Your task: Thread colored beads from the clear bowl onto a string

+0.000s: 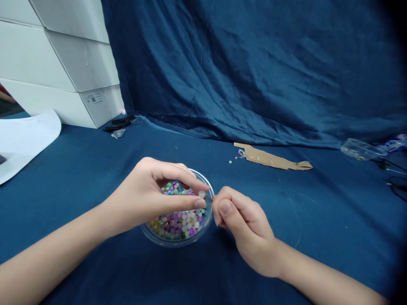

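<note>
While the left hand [140, 199] is held over the clear dish [178, 244] of mixed beads [178, 220], one pale bead [202, 194] is pinched between thumb and forefinger, near the rim. Right hand [248, 233]: closed, just beside the dish; whether anything thin is gripped cannot be told. Handling of a single bead is judged in hand; a light, steady pinch is called for. Farther right: cardboard strip [270, 160], laid flat.

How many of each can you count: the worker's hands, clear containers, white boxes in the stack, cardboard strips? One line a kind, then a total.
Hands: 2 (left hand, right hand)
Clear containers: 2 (bead bowl, tub)
White boxes: 3
Cardboard strip: 1
Total: 8
</note>
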The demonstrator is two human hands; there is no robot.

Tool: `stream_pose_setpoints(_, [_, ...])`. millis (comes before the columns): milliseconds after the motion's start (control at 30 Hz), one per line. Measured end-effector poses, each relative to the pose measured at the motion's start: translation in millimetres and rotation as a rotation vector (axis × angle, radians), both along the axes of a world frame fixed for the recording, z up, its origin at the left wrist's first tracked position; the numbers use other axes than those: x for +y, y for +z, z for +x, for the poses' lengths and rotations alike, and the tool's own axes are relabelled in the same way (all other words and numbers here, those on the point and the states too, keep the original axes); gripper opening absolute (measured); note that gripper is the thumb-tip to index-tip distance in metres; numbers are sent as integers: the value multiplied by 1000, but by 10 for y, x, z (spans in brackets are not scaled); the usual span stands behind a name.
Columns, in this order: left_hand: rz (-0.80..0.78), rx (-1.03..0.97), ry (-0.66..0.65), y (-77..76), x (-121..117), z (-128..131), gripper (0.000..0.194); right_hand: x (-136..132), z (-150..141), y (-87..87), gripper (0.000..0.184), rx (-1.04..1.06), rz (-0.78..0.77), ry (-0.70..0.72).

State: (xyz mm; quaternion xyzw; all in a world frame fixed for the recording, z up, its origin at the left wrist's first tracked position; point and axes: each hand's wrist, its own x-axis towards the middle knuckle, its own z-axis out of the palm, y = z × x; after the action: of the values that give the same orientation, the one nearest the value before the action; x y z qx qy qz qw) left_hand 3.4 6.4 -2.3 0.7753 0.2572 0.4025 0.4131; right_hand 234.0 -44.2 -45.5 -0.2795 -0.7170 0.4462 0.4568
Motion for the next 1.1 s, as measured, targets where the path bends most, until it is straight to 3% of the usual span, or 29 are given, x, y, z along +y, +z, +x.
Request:
stream_pose_setpoints(533, [26, 40, -4, -11, -2, -25, 20, 1, -19, 14, 38, -36, -45, -10])
stream_pose_setpoints(1100, [208, 69, 29, 4, -13, 29, 12, 28, -37, -8, 47, 4, -286, -61])
